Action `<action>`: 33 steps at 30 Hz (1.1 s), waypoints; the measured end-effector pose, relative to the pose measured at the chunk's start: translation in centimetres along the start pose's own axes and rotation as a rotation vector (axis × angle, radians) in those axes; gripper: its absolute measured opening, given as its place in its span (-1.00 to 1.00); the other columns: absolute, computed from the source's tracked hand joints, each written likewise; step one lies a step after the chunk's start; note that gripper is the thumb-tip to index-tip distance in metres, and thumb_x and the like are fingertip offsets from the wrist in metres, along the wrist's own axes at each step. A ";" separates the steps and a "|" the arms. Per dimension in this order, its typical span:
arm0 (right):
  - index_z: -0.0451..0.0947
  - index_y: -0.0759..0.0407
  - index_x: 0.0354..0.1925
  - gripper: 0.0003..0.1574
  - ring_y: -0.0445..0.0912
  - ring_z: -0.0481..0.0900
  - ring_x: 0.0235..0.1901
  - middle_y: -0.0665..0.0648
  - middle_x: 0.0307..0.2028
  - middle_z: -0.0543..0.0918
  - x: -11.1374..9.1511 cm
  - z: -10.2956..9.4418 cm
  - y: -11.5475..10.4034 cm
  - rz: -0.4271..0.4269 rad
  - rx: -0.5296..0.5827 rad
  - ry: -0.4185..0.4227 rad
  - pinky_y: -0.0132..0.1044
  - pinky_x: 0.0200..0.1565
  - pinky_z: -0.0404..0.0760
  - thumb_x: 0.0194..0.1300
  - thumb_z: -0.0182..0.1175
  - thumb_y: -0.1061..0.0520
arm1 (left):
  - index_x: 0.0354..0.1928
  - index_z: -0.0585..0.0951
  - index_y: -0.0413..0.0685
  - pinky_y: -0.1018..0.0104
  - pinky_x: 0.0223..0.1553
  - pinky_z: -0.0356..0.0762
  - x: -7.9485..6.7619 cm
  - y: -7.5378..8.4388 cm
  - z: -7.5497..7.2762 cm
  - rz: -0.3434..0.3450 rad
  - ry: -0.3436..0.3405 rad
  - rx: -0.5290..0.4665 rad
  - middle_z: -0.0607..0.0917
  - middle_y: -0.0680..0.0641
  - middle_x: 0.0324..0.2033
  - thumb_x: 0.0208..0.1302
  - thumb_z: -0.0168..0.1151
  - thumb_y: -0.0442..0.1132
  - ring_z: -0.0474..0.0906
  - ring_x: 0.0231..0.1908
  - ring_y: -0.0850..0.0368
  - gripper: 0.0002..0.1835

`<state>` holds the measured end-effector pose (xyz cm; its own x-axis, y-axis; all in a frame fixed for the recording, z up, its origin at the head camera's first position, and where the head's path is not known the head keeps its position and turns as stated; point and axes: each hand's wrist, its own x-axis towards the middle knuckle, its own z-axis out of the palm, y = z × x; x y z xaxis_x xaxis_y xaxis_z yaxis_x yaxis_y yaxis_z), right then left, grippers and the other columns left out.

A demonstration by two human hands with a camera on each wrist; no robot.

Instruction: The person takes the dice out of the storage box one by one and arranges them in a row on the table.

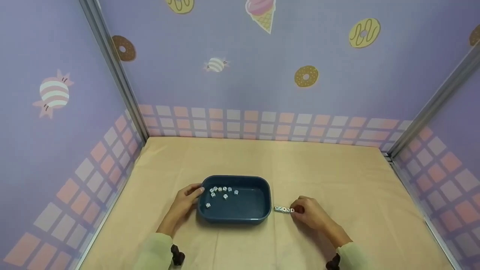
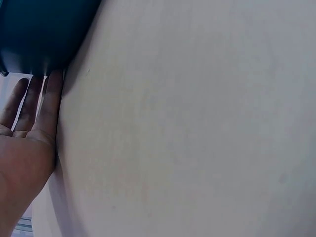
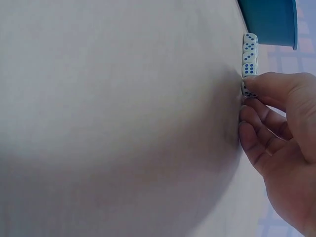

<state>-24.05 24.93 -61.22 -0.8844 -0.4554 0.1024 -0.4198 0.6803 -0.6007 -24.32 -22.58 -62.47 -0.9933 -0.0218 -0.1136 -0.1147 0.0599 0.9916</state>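
Note:
A dark blue rectangular tray [image 1: 234, 216] sits on the cloth, with several white dice [image 1: 225, 196] lying in its left and back part. My left hand [image 1: 184, 202] grips the tray's left side, thumb at the rim and fingers against the outer wall [image 2: 37, 44]. Just right of the tray, several dice [image 3: 250, 52] with blue pips stand in a straight line on the cloth. At the line's right end, my right hand [image 1: 311, 213] pinches a die [image 3: 248, 91] between thumb and fingers, partly hiding it.
A beige cloth [image 1: 330, 168] covers the table. Purple walls [image 1: 240, 86] with printed sweets and checks enclose it at the back and both sides, joined by grey metal posts [image 1: 122, 78].

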 end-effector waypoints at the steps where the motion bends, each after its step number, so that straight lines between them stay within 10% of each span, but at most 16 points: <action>1: 0.76 0.15 -0.19 -0.87 -0.19 0.49 -0.37 -0.04 -0.35 0.59 0.0 0.0 0.0 0.005 0.007 0.000 -0.37 -0.34 0.51 0.29 0.46 0.30 | 0.35 0.61 -0.16 0.20 0.05 0.70 0.0 0.0 0.0 -0.002 -0.002 -0.005 0.66 -0.21 0.22 0.50 0.36 -0.05 0.62 0.18 -0.09 -0.49; 33: 0.73 0.15 -0.19 -0.82 -0.17 0.51 -0.35 0.02 -0.31 0.59 -0.2 0.9 0.4 0.024 0.123 0.038 -0.37 -0.32 0.53 0.26 0.48 0.34 | 0.32 0.61 -0.22 0.31 -0.01 0.67 0.1 0.1 0.1 0.014 0.007 -0.029 0.67 -0.24 0.18 0.51 0.36 -0.11 0.64 0.14 -0.09 -0.52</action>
<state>-23.81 24.75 -62.21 -0.9018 -0.4166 0.1152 -0.3726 0.6139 -0.6959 -24.40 -22.44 -62.40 -0.9947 -0.0285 -0.0991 -0.1000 0.0317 0.9945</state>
